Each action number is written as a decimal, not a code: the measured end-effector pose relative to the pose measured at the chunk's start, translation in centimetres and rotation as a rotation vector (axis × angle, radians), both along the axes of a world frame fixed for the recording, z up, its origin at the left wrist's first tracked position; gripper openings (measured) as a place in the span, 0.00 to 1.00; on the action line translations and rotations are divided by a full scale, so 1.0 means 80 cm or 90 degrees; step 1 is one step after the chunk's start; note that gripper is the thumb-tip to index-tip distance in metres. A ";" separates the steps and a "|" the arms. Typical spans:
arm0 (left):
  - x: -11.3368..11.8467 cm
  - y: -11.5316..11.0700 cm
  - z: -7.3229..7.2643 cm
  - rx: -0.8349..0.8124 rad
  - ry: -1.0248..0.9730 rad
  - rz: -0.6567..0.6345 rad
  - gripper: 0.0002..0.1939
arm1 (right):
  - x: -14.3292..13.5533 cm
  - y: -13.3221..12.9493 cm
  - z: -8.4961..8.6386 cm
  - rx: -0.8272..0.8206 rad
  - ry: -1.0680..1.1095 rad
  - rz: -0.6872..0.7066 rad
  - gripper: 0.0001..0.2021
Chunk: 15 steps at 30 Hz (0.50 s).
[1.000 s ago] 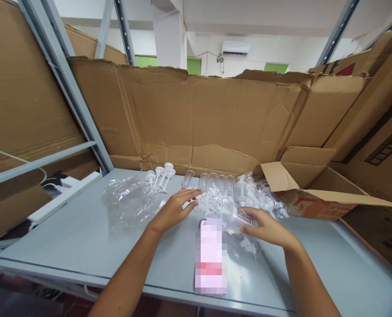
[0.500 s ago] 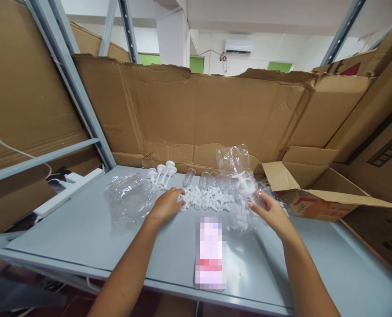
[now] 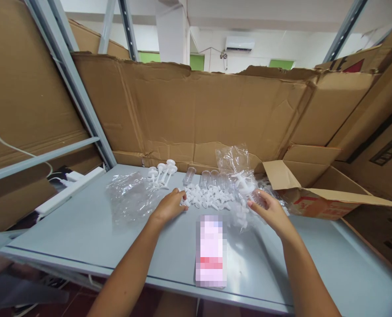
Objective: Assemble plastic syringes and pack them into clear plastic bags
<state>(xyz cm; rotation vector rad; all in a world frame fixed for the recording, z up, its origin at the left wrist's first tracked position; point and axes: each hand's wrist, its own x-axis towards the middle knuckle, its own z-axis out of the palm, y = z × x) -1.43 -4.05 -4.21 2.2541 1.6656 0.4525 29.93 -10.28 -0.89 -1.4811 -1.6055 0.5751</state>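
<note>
The left hand's (image 3: 170, 206) curled fingers touch the left edge of the small white pieces (image 3: 212, 196), any grasp indiscernible, while the right hand's (image 3: 271, 211) half-bent fingers meet the clear bag (image 3: 241, 215), grip equally uncertain, with a carton (image 3: 311, 205) beyond them rightward and tabletop (image 3: 255, 268) stretching nearer to the front edge (image 3: 169, 284).

A white air conditioner (image 3: 239, 44) hangs beyond the brown cardboard panel (image 3: 222, 110).

Had bare tabletop (image 3: 83, 240) left of the phone (image 3: 210, 251), plus a lane to its right. Small white parts (image 3: 209, 197) filled most of the gap between my left hand (image 3: 170, 205) and right hand (image 3: 270, 213). Crumpled bag (image 3: 130, 200) obstructed left, open carton (image 3: 324, 206) right, cardboard wall (image 3: 196, 110) behind.
</note>
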 end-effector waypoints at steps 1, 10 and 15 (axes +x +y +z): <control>0.001 0.001 -0.002 0.002 -0.004 -0.005 0.11 | -0.001 0.000 0.001 0.001 -0.003 0.000 0.24; 0.013 0.009 -0.014 0.005 -0.049 -0.051 0.06 | -0.009 -0.005 0.006 0.009 -0.034 -0.011 0.23; 0.025 0.002 -0.014 0.025 -0.067 -0.072 0.07 | -0.009 -0.006 0.006 0.012 -0.039 -0.010 0.22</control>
